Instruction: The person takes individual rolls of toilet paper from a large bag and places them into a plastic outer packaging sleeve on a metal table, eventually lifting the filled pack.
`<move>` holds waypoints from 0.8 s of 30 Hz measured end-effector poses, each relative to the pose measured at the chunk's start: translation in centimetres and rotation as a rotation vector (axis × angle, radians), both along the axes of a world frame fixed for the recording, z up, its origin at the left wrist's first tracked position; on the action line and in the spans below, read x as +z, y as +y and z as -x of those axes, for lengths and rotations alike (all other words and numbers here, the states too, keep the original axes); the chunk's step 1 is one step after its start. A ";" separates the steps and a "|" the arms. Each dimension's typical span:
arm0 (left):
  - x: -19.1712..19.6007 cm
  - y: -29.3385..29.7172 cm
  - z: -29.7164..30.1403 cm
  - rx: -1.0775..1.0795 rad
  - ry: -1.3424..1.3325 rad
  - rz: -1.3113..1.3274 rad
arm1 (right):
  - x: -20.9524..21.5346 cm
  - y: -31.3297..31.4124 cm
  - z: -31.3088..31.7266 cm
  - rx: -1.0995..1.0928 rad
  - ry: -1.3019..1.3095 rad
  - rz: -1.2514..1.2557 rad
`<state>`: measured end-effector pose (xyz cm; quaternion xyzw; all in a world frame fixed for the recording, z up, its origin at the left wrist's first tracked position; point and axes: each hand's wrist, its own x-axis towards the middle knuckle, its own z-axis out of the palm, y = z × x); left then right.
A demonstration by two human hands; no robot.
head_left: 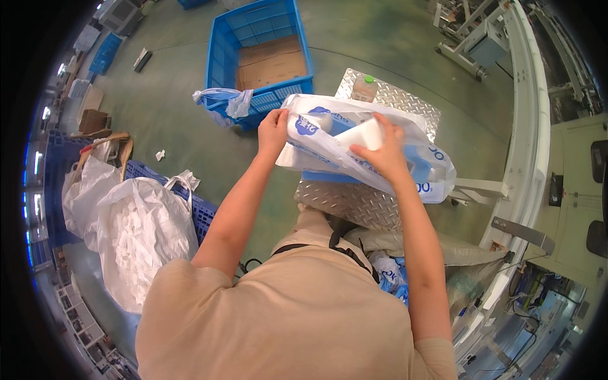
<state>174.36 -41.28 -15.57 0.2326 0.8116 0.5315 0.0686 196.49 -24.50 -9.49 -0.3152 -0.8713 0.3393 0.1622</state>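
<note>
Perhaps the printed bag (345, 163) could tear — the right hand (387, 152), gripping a white piece (361, 135), might strain the edge that the left hand (272, 132) pinches.

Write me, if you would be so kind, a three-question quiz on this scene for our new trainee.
1. Multiple choice: what does the left hand hold? A) a blue crate; B) the edge of a printed plastic bag; C) a sack of white scraps.
2. True or false: the right hand touches a white object at the bag's opening.
3. Fill in: the bottle on the patterned metal surface has a ___ cap.

Key: 1. B; 2. true; 3. green.
</note>
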 end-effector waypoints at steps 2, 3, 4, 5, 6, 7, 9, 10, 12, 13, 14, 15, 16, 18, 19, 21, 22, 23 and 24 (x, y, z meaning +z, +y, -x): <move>-0.1 -0.3 0.0 0.007 0.034 0.026 | 2.2 0.0 -2.6 -0.176 0.235 0.475; -0.1 -0.4 0.3 0.000 0.027 0.034 | 3.8 -0.2 -3.8 -0.248 0.387 0.748; 0.0 -0.3 0.4 -0.019 0.022 0.042 | 5.1 -0.6 -5.3 -0.324 0.555 1.015; 0.0 0.0 0.1 0.001 0.099 -0.012 | 5.8 -0.9 -6.9 -0.360 0.606 1.073; 0.3 0.7 -0.4 0.011 0.178 -0.079 | 6.7 -1.3 -8.8 -0.401 0.680 1.103; 1.8 1.5 -1.1 -0.060 0.382 -0.007 | 7.3 -1.8 -11.0 -0.445 0.758 1.135; 5.0 3.4 -2.8 -0.229 0.696 0.119 | 7.9 -3.1 -16.2 -0.550 0.960 1.174; 5.4 4.0 -3.5 -0.318 0.801 0.182 | 8.8 -4.0 -18.9 -0.605 1.047 1.101; 2.5 4.1 -2.4 -0.418 0.785 0.363 | 10.9 -6.7 -25.0 -0.747 1.186 0.914; 1.7 4.0 -2.1 -0.406 0.693 0.531 | 11.6 -8.2 -29.3 -0.807 1.283 0.833; 0.6 4.1 -1.1 -0.424 0.644 0.677 | 12.9 -10.0 -33.6 -0.882 1.378 0.684; -1.7 3.6 1.1 -0.489 0.730 0.580 | 14.0 -12.0 -38.0 -1.015 1.426 0.472; 0.3 4.1 -1.0 -0.478 0.690 0.780 | 14.7 -14.6 -42.5 -1.176 1.416 0.270; 1.4 5.1 -2.7 -0.498 0.666 0.832 | 15.0 -20.7 -51.8 -1.539 1.237 -0.018; 1.1 5.2 -2.7 -0.522 0.702 0.806 | 14.8 -23.4 -54.6 -1.722 1.110 -0.111; 0.0 5.9 -1.0 -0.585 0.780 0.762 | 14.1 -27.3 -59.0 -1.896 0.954 0.038; -0.3 6.0 0.0 -0.616 0.823 0.746 | 13.2 -28.5 -60.5 -1.966 0.872 0.126; -0.6 6.0 0.7 -0.649 0.864 0.731 | 12.3 -29.2 -61.7 -2.004 0.768 0.238; -0.7 6.1 1.3 -0.661 0.845 0.738 | 10.6 -30.1 -64.1 -1.893 0.831 0.369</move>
